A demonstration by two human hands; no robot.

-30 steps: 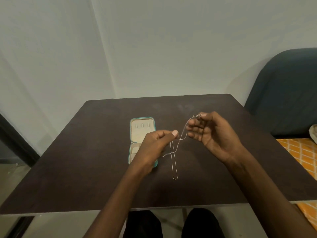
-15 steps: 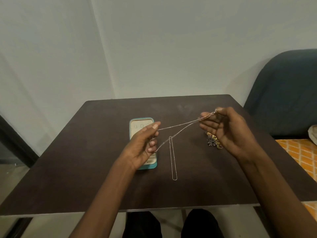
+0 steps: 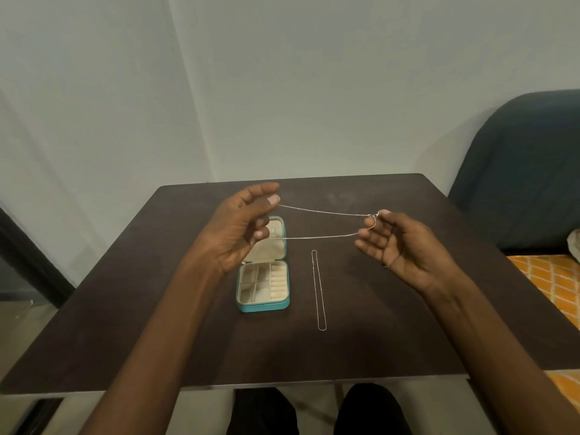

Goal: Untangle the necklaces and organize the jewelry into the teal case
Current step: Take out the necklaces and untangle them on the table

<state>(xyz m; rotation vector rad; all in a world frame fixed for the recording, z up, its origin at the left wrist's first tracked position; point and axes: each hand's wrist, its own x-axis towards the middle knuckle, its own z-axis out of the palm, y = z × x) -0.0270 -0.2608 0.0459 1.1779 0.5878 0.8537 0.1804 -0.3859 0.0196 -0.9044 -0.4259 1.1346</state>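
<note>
The left hand (image 3: 241, 229) pinches one end of a thin silver chain necklace (image 3: 323, 223) at about 10 o'clock from the case, and the right hand (image 3: 405, 246) pinches the clasp end at about 2 o'clock. The hands are well apart, so the chain hangs stretched in two strands above the dark brown counter (image 3: 408, 340).

The open teal zip jewelry case (image 3: 263, 279), with its cream lining and small compartments, lies on the counter under the left hand. A second thin silver chain (image 3: 318, 290) lies straight at 3 o'clock from the case, just beside it.

To finish this step well, I would keep the tension gentle, check that the two strands do not cross, then lower the chain flat rather than dropping it in a heap.

No brand, label or writing can be read anywhere.
</note>
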